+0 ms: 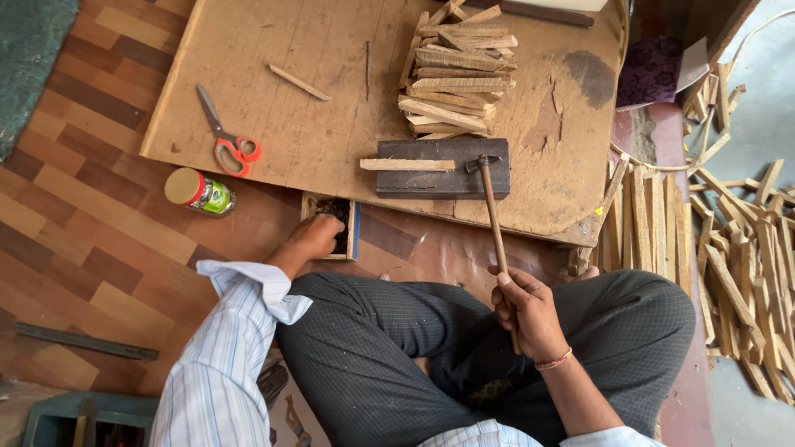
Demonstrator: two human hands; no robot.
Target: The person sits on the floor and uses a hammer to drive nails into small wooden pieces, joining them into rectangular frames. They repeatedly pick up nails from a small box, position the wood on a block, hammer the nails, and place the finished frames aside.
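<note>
I see a small jar (199, 192) lying on the floor at nine o'clock, with a tan lid and green-and-red label. A small open box (334, 226) sits at centre, blue-edged.

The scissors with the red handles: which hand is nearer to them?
Left. The left hand reaches into a small box just below-right of the scissors. The right hand holds the hammer, far right.

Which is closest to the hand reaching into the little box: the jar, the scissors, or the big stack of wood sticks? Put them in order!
From the left hand in the small box, seen from the head camera:
1. Jar with the tan lid, lying on the floor just to its left.
2. Red-handled scissors, up on the board, above the jar.
3. Stack of wood sticks, far across the board, up and to the right.
</note>
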